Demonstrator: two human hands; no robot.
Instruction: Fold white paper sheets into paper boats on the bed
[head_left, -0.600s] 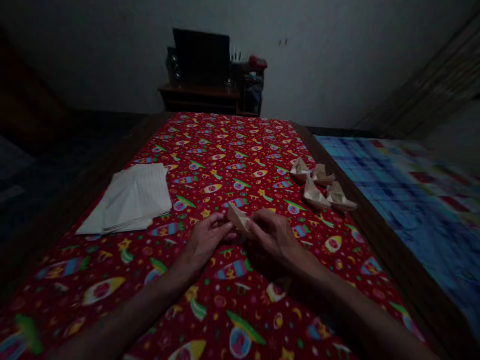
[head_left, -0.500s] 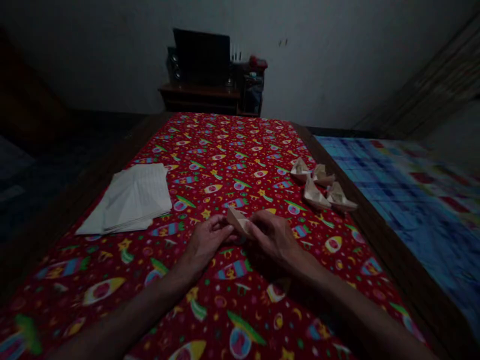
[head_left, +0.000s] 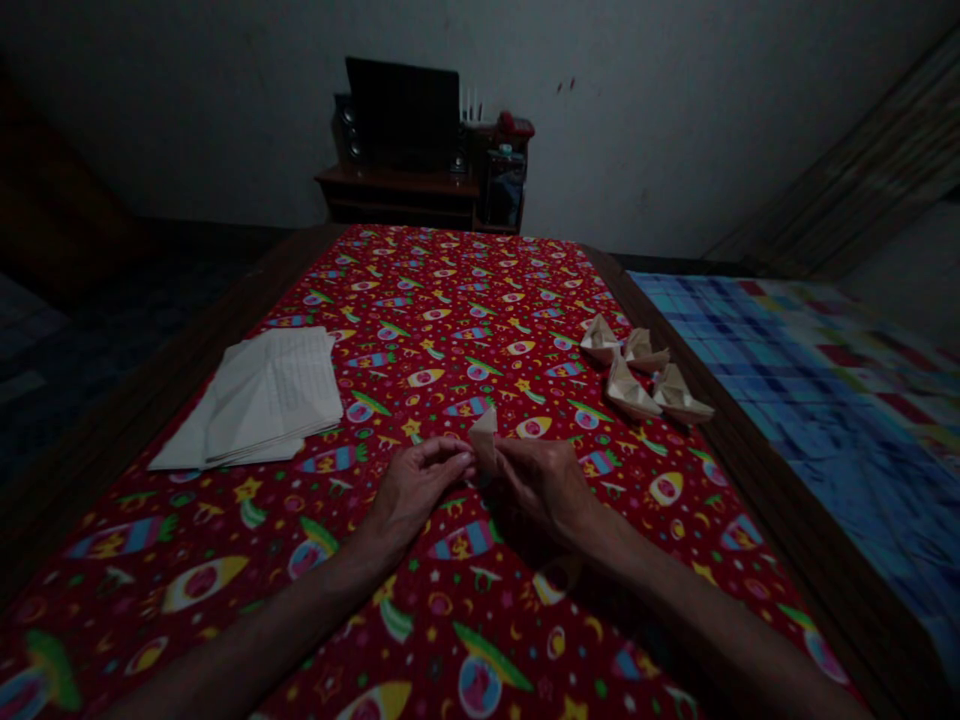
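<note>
Now | right hand (head_left: 553, 482) pinched on folded paper (head_left: 484, 436) | left hand (head_left: 415, 487) alongside, grip unclear | printed sheets (head_left: 279, 392) illegible

Looks like home interior, dimly lit. At top centre, dark screen (head_left: 405, 105) and speakers (head_left: 348, 130) on small wooden desk (head_left: 405, 179), against plain pale wall (head_left: 637, 120). Down middle of frame, red cloth (head_left: 450, 300) with rocket print over wooden surface (head_left: 832, 600). At right, checked blue fabric (head_left: 750, 380); at upper right, curtain-like striped hanging (head_left: 862, 160).
</note>
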